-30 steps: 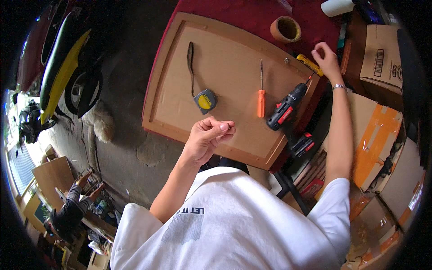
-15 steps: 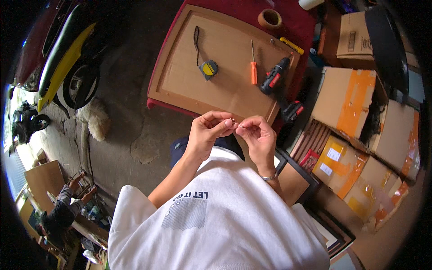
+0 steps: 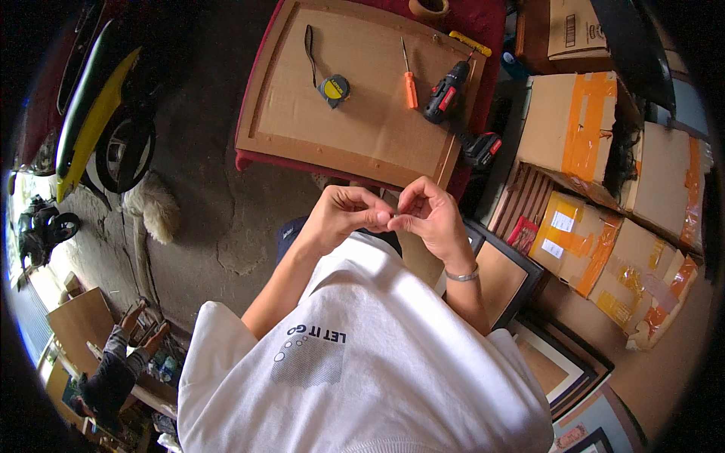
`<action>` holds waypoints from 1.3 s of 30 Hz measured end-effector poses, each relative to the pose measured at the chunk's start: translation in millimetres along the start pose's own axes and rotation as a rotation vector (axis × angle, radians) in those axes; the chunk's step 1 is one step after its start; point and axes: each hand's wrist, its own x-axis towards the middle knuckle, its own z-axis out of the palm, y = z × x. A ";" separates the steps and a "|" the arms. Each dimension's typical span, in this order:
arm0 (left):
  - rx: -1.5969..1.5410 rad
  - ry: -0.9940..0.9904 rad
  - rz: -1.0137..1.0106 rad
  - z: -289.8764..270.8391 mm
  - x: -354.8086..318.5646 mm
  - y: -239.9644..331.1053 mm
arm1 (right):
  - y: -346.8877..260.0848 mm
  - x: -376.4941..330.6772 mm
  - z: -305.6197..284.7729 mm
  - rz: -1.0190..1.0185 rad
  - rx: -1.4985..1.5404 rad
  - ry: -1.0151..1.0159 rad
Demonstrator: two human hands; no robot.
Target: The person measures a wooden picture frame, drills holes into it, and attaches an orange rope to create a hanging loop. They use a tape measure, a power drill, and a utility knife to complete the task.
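Close in front of my shirt, my left hand (image 3: 347, 217) and my right hand (image 3: 432, 219) meet fingertip to fingertip. Both are closed in a pinch around a tiny metallic piece (image 3: 394, 215), mostly hidden by the fingers and too small to name. Just beyond them lies a framed brown panel (image 3: 362, 121) on a table with a red cloth (image 3: 244, 157). On the panel rest a tape measure (image 3: 333, 90) with a black strap, an orange-handled screwdriver (image 3: 411, 90) and a black-and-red cordless drill (image 3: 447, 94).
At the far edge are a tape roll (image 3: 429, 7) and a yellow utility knife (image 3: 470, 43). Taped cardboard boxes (image 3: 570, 128) and picture frames (image 3: 502, 279) crowd the right. Left stand a motorcycle (image 3: 98, 113) and a shaggy pale mop-like thing (image 3: 153, 208); another person (image 3: 113, 370) works lower left.
My view has shifted, so the table sits higher in it. My fingertips have come together, the right hand turning slightly, and the small piece is more hidden.
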 end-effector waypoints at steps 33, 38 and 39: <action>-0.242 0.314 -0.022 -36.9 70.0 -153.3 | 67.1 143.5 -151.1 -0.038 -1.322 0.545; -0.255 0.390 0.082 -33.2 87.8 -173.3 | 56.8 59.7 -133.7 -0.259 -0.976 0.724; -0.197 0.418 0.080 -30.8 90.6 -174.3 | 48.7 40.3 -113.0 -0.456 -0.980 0.796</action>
